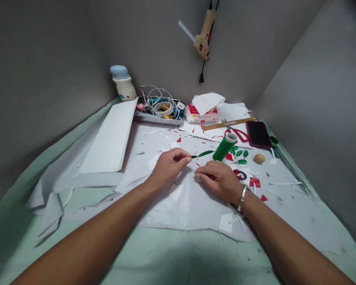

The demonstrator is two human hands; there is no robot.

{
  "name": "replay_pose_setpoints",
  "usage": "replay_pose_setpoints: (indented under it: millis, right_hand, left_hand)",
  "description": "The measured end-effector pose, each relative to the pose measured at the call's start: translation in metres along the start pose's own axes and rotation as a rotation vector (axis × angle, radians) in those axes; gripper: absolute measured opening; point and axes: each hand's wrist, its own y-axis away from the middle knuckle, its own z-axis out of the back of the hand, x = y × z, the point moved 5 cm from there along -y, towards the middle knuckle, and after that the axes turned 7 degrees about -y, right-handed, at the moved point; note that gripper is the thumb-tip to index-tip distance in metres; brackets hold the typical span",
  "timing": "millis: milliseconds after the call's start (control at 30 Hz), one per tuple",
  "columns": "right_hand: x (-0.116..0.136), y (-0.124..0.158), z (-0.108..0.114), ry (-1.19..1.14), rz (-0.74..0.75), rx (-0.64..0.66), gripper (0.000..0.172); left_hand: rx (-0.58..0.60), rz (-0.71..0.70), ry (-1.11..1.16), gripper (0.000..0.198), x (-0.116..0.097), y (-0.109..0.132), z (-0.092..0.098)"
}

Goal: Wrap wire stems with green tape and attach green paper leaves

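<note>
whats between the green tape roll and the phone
In the head view, the red handles of a pair of scissors lie between the green tape roll and the phone in a red case.

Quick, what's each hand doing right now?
Left hand: closed, pinching a narrow green paper strip.
Right hand: open, fingers resting on white paper, holding nothing visible.

Two hands [168, 168] [219, 181], one phone [258, 134], one hot glue gun [203, 37], one ruler [228, 123]
</note>
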Motion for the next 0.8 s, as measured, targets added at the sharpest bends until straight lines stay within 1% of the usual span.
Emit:
replay_pose_setpoints:
  millis: [67,100,167,233,300,333,400,433,500,600,700,733,800]
  right_hand:
    - [0.009,0.001,-0.001,0.074,0.081,0.016,0.016]
    - [0.012,0.001,0.001,0.088,0.101,-0.002,0.017]
    - [0.013,0.000,0.007,0.076,0.092,-0.073,0.017]
    - [0.007,0.000,0.015,0.018,0.027,-0.166,0.016]
    - [-0.002,0.000,0.022,-0.062,-0.058,-0.251,0.014]
    - [-0.007,0.000,0.025,-0.101,-0.097,-0.282,0.014]
    - [-0.016,0.000,0.027,-0.153,-0.165,-0.321,0.014]
    - [-0.019,0.001,0.026,-0.168,-0.192,-0.320,0.014]
    - [-0.022,0.001,0.022,-0.179,-0.211,-0.277,0.013]
    - [-0.015,0.001,0.010,-0.125,-0.128,-0.144,0.014]
    - [0.001,0.001,0.000,0.012,0.016,-0.019,0.016]
    - [0.005,0.002,-0.001,0.053,0.058,0.000,0.016]
    - [0.012,0.002,0.001,0.096,0.115,-0.018,0.017]
  left_hand:
    - [-0.044,-0.026,-0.150,0.013,0.000,0.000,0.000]
    - [-0.038,-0.057,-0.235,0.014,-0.001,0.000,-0.002]
    - [0.018,-0.152,-0.386,0.016,-0.006,0.002,-0.007]
    - [0.109,-0.264,-0.464,0.017,-0.012,0.006,-0.013]
    - [0.212,-0.346,-0.436,0.018,-0.017,0.009,-0.018]
    - [0.259,-0.360,-0.383,0.018,-0.018,0.010,-0.019]
    - [0.322,-0.326,-0.228,0.017,-0.020,0.011,-0.019]
    - [0.324,-0.282,-0.145,0.016,-0.019,0.010,-0.018]
    - [0.267,-0.173,-0.004,0.015,-0.014,0.007,-0.012]
    - [0.118,-0.049,0.076,0.017,-0.006,0.002,-0.004]
    - [0.001,-0.015,-0.015,0.014,-0.002,0.000,0.001]
    - [-0.024,-0.021,-0.079,0.013,-0.002,0.000,0.001]
    - [-0.036,-0.065,-0.229,0.014,-0.003,0.001,-0.001]
